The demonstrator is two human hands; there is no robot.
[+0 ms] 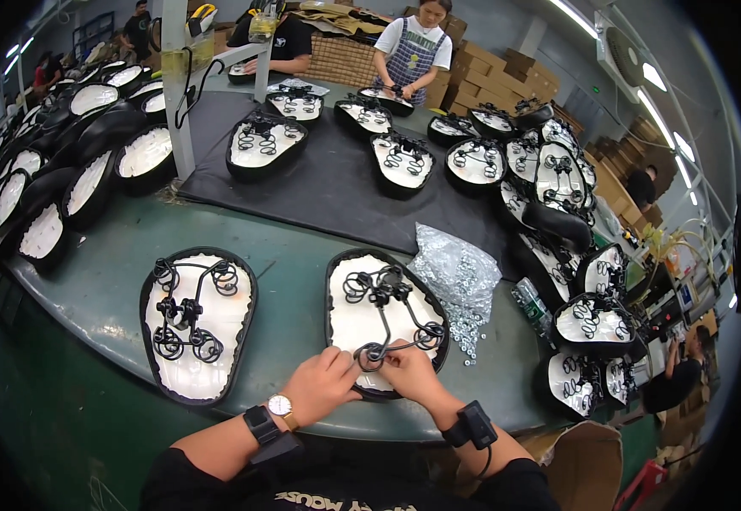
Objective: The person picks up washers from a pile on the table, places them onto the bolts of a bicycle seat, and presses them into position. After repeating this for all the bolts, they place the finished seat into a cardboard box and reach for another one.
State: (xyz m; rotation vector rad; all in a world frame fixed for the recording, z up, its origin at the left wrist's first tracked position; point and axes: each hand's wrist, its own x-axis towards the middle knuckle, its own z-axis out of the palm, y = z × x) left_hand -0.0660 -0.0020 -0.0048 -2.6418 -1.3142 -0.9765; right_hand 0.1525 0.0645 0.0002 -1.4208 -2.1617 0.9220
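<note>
An upside-down bicycle saddle point(411, 298) with a white underside and black rim lies on the table before me. A black wire spring frame point(385, 317) with coils sits on it. My left hand point(323, 385) is closed at the saddle's near left rim, its fingertips against the near coil. On the other side of that coil, my right hand point(413, 375) is closed in a pinch; whatever lies between its fingertips is hidden. Left of these, a second upturned saddle point(217, 328) carries its own spring frame point(185, 315), turned the other way round.
A clear plastic bag of small metal nuts point(455, 271) lies right of my saddle, with loose nuts point(470, 332) spilling out. Saddles with springs point(593, 322) pile up at the right; saddles without springs point(89, 183) crowd the left. A metal post point(176, 102) rises behind. A person point(413, 53) works across the table.
</note>
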